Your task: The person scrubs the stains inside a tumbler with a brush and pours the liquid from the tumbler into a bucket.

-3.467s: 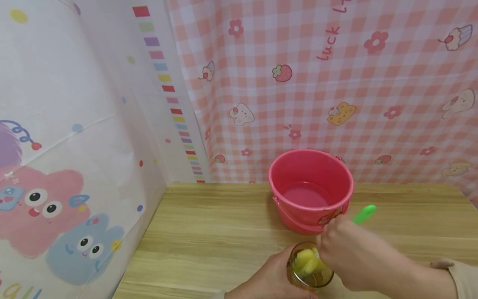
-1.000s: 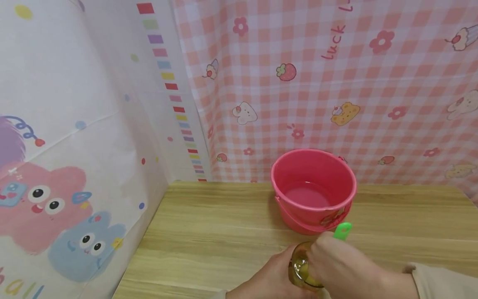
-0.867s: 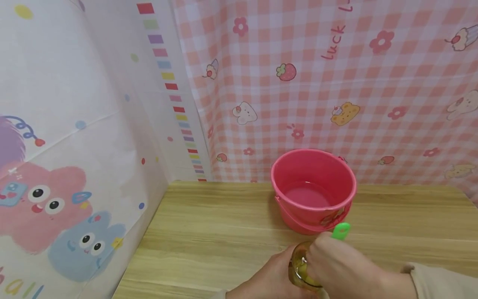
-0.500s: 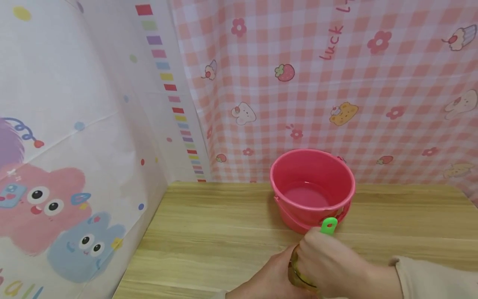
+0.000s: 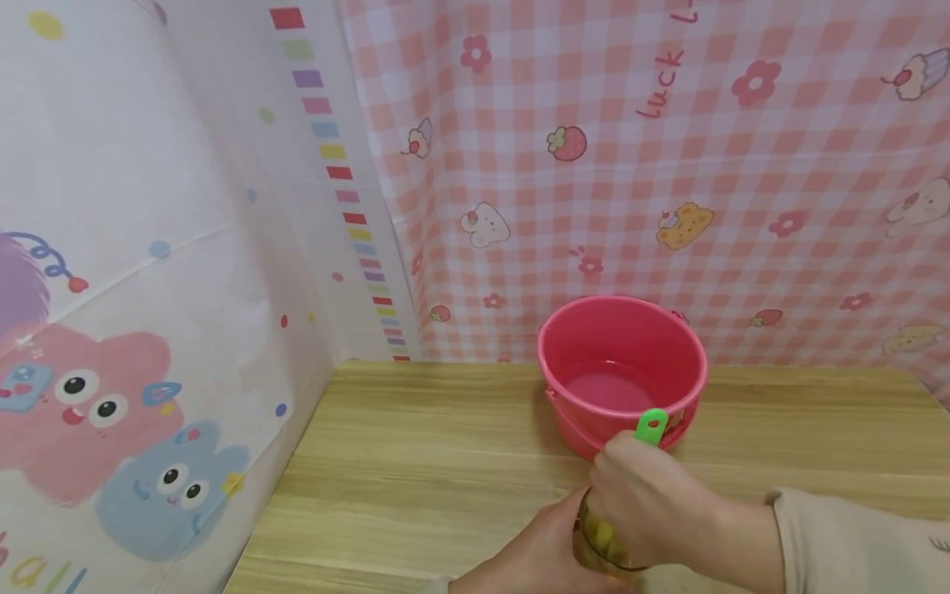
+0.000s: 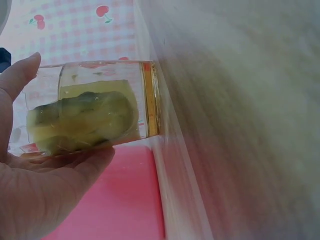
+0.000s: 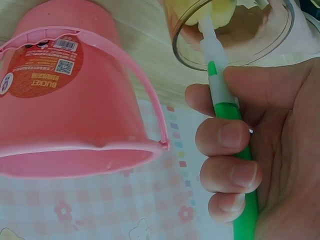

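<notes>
In the head view my left hand (image 5: 542, 549) holds a clear amber-tinted drinking glass (image 5: 604, 544) low on the table, thumb and fingers around its side. My right hand (image 5: 653, 499) grips the green handle (image 5: 651, 426) of a sponge cup brush, just above the glass mouth. The right wrist view shows the fingers curled around the brush handle (image 7: 245, 215) and its yellow sponge head (image 7: 220, 12) inside the glass rim. Through the glass wall in the left wrist view, the wet sponge (image 6: 85, 120) looks greenish and fills much of the inside.
A pink bucket (image 5: 579, 425) stands just behind the hands, with a shiny, watery-looking bottom. The wooden table (image 5: 416, 462) extends to the left and right. A pink checked cloth (image 5: 623, 181) hangs behind, and a white printed sheet (image 5: 223, 346) on the left.
Compared with the first frame, my right hand has moved left over the glass and the handle has swung from rightward to more upright. In the last half second the hand and brush rise slightly.
</notes>
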Tool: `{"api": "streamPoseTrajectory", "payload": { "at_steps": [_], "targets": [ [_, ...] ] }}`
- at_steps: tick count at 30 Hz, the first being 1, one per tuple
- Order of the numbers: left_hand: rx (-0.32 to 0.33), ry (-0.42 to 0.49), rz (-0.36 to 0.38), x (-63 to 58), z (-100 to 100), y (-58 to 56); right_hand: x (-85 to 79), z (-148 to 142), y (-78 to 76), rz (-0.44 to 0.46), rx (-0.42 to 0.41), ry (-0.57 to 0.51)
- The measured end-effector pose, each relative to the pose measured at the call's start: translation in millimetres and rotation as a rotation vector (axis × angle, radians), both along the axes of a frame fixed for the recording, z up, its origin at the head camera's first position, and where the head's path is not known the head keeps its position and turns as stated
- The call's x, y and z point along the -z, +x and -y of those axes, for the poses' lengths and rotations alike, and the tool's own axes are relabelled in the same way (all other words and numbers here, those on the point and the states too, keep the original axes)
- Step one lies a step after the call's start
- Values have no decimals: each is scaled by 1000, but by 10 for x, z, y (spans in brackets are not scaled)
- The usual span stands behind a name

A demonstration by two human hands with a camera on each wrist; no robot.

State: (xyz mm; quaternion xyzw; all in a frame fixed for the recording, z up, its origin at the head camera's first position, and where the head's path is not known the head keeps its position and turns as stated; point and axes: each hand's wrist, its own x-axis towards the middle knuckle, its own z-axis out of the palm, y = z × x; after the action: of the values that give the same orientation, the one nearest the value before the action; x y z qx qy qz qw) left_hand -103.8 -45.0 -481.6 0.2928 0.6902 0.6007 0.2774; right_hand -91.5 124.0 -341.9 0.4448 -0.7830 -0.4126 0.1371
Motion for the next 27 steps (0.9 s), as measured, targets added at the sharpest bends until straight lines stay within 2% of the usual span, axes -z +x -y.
{"api": "streamPoseTrajectory", "payload": {
  "at_steps": [4,17,22,27],
  "targets": [
    [-14,-12,12,-1,2,7,-16,-13,-18,21,25,10],
    [-36,-62,-66,-11,-13,12,-2,-110,14,45,50,-31],
    [-51,-69,-52,-16,-16,17,18,-134,42,89,59,-62],
    [-25,-2,-41,-14,-29,16,2,-145,119,88,43,-59]
  ]
}}
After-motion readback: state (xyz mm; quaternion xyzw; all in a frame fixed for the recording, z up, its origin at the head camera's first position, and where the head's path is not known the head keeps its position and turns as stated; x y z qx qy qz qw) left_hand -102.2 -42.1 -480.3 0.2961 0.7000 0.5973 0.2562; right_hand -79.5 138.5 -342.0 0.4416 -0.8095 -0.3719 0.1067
